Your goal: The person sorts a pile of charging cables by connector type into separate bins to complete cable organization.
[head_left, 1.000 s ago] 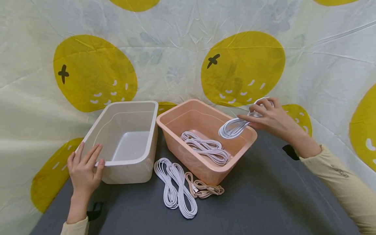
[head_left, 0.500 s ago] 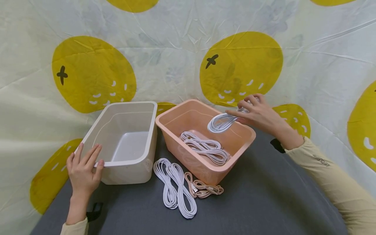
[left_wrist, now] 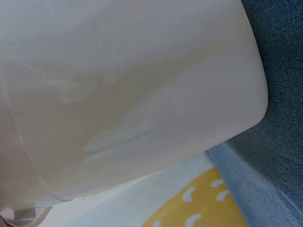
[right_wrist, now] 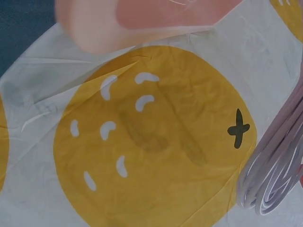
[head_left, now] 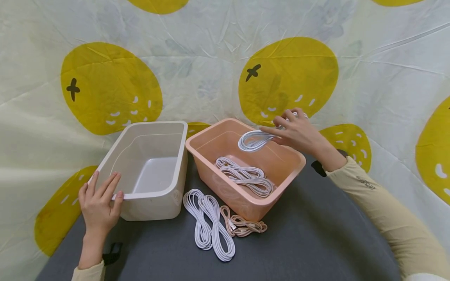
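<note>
My right hand (head_left: 293,132) grips a coiled white cable (head_left: 254,141) above the back right part of the pink bin (head_left: 211,175). One looped end of that cable (right_wrist: 272,184) shows at the right edge of the right wrist view. Inside the pink bin lie more white cable bundles (head_left: 246,175). On the near left corner of the off-white bin (head_left: 151,207) rests my left hand (head_left: 100,205), fingers spread over the rim. That bin's outer wall (left_wrist: 132,94) fills most of the left wrist view.
In front of the bins, white coiled cables (head_left: 211,226) lie on the dark grey cloth surface (head_left: 299,249). Beside them, a beige cable bundle (head_left: 242,226) sits against the pink bin's base. A pale curtain with yellow fruit prints (head_left: 288,78) hangs close behind the bins.
My right hand has moved left with the white cable, from over the pink bin's right rim to further over its inside. The left hand stays on the off-white bin.
</note>
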Available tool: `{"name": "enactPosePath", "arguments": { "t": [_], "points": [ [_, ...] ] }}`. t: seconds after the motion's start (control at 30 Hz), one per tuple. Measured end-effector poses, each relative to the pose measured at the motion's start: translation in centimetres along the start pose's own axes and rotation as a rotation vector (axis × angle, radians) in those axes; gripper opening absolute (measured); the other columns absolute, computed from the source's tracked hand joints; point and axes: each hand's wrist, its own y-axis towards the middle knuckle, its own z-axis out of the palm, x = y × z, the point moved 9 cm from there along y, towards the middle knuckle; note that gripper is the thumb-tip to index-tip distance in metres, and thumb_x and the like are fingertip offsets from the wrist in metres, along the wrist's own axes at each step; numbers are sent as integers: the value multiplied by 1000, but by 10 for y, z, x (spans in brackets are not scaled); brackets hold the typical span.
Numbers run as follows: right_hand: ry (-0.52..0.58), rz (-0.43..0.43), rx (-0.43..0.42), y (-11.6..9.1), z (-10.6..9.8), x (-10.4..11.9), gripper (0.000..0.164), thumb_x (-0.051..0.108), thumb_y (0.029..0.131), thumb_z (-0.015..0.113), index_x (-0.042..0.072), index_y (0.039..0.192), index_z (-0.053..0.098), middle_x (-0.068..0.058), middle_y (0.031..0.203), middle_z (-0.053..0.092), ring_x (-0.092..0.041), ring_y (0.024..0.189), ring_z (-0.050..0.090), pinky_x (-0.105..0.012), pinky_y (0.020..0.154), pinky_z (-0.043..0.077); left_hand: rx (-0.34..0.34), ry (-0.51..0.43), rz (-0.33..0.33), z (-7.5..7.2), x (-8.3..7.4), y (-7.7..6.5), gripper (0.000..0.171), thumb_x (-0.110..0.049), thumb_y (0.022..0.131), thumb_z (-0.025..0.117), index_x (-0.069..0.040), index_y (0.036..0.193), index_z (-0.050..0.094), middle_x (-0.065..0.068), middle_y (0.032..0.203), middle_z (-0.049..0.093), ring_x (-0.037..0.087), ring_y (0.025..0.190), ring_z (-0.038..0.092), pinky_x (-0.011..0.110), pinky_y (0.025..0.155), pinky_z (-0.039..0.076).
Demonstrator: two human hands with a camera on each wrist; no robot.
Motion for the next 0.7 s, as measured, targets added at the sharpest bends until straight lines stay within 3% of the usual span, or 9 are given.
{"name": "enactPosePath", "arguments": {
  "t": [0.33,0.7],
  "points": [
    [-48,-46,-6,23,11,7,61,31,68,74,31,124,49,-10,95,51,-30,85,44,-49,80,35,-20,-1,-1,-1,-1,1,58,-54,87,35,-9,111,63,17,107,64,38,122,43,54,102,20],
    [1,-52,24,43,24,11,55,28,72,72,27,123,52,-7,85,45,-27,77,39,-48,77,34,-12,-2,-7,-1,-1,1,58,-53,87,35,-9,112,63,17,107,64,39,122,43,53,103,20]
  ]
}}
